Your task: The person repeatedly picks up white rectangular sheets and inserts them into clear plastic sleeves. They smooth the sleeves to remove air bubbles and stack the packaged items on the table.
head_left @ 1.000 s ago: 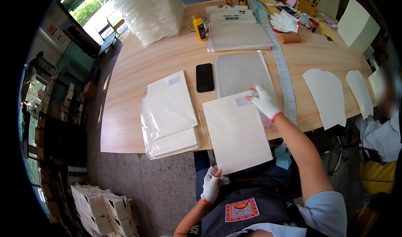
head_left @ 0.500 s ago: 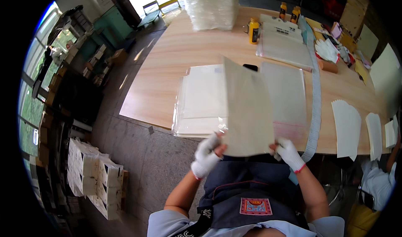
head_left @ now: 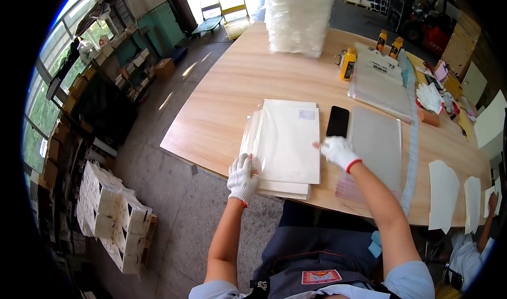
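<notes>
A stack of cream-white sheets (head_left: 288, 146), some in clear plastic sleeves, lies near the table's front edge. The top one bears a small printed label (head_left: 306, 114) at its upper right. My left hand (head_left: 243, 180), in a white knit glove with bare fingertips, rests open against the stack's lower left edge. At its right edge my right hand (head_left: 339, 152), gloved alike, has its fingers stretched toward the top sheet, tips at its side. Just beyond that hand lies a black phone (head_left: 338, 121). A pile of clear plastic sleeves (head_left: 376, 151) is partly beneath my right wrist and forearm.
A tall stack of translucent plastic (head_left: 298, 19) stands at the back. Orange bottles (head_left: 348, 64) flank more clear sleeves (head_left: 383, 87). Paper fans (head_left: 443, 193) and another person's arm (head_left: 491, 206) are at right. White blocks (head_left: 108, 214) sit on the floor at left.
The cream sheet that both hands held upright now lies flat on the stack. My left hand has moved to the stack's left edge, my right to its right edge. The phone is uncovered.
</notes>
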A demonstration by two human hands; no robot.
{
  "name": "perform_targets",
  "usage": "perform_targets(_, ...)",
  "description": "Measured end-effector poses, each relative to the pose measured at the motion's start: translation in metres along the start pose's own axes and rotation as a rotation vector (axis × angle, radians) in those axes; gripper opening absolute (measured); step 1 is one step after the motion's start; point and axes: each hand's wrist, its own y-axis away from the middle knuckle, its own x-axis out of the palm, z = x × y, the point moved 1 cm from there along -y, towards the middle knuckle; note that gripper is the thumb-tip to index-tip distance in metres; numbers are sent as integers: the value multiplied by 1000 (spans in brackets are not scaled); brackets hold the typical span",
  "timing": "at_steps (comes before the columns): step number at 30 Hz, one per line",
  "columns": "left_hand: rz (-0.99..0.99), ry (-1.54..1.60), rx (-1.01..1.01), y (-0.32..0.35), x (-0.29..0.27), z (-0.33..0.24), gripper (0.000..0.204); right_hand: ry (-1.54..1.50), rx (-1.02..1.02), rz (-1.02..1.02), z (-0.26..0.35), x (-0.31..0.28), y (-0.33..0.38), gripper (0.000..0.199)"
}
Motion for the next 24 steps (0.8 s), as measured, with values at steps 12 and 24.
perform_targets(12,47,-48,93,39,-11,6,84,233,15,-264,-3,22,-159,52)
perform_targets(24,303,-92,15,37,-43,-5,79,-312,-78,-525,18,43,-71,52)
